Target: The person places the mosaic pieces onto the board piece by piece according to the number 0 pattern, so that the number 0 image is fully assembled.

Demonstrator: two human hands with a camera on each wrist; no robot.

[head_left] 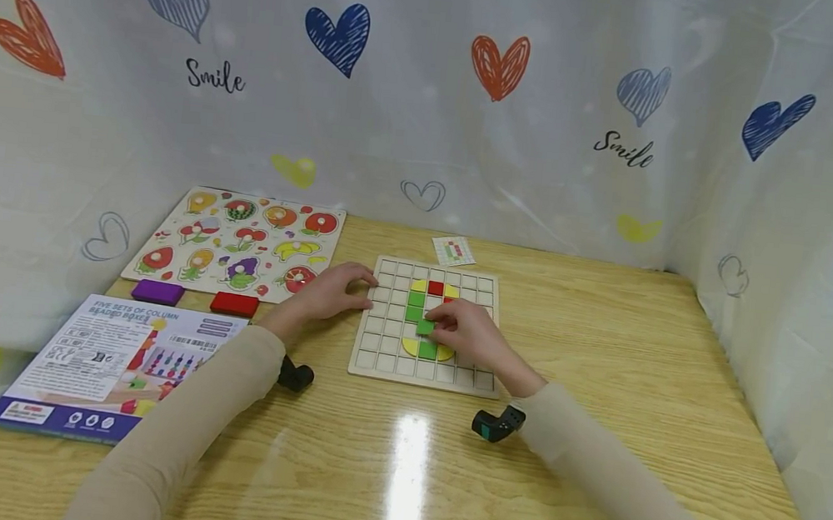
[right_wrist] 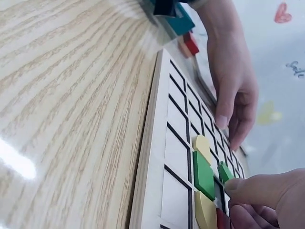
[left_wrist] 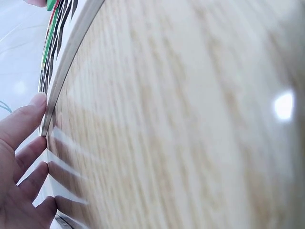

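A wooden grid board [head_left: 369, 363] lies on the table, with a figure of green, red and yellow tiles in its middle columns. My right hand [head_left: 471, 332] pinches a green square tile [head_left: 425, 327] between thumb and fingers, over the figure's lower part. In the right wrist view the pinched tile [right_wrist: 225, 171] is tilted above the cells, near a seated green tile [right_wrist: 203, 175] between two yellow pieces. At the board's left side rests my left hand [head_left: 330, 294]. The left wrist view shows its thumb [left_wrist: 29, 117] touching the board's edge, the other fingers loosely bent.
A small pattern card [head_left: 453, 251] lies behind the board. To the left are a fruit peg puzzle [head_left: 161, 256], a purple block [head_left: 157, 292], a red block [head_left: 235, 304] and a flat printed box [head_left: 99, 347]. A patterned curtain [head_left: 399, 124] surrounds the table.
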